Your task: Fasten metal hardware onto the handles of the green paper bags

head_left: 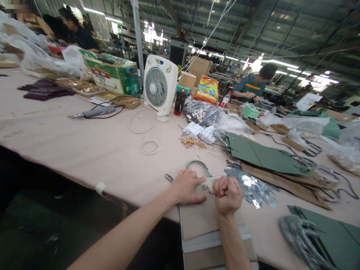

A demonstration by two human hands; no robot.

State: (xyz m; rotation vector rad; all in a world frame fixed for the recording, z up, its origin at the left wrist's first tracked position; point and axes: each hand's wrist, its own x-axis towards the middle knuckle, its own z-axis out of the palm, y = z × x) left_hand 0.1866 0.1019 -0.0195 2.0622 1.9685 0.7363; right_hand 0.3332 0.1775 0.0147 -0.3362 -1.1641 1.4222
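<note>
My left hand [187, 186] lies flat with its fingers spread on a beige flat piece [201, 217] at the table's near edge, pressing it down. My right hand [227, 195] is closed in a fist around a small tool handle [223, 192], its metal tip meeting a small metal fitting [205, 188] on the beige piece. A grey-green curved handle strap [199, 164] arcs just beyond my left hand. A small metal clip [169, 177] rests on the table to the left of that hand.
Green flat panels [261, 153], silvery plastic wrappers [253, 185], brass fittings [192, 142], a white fan [159, 84], a green box [112, 73], cord loops [149, 147] and a corded tool [97, 111] lie on the table [84, 142]. People work at the far left and back right.
</note>
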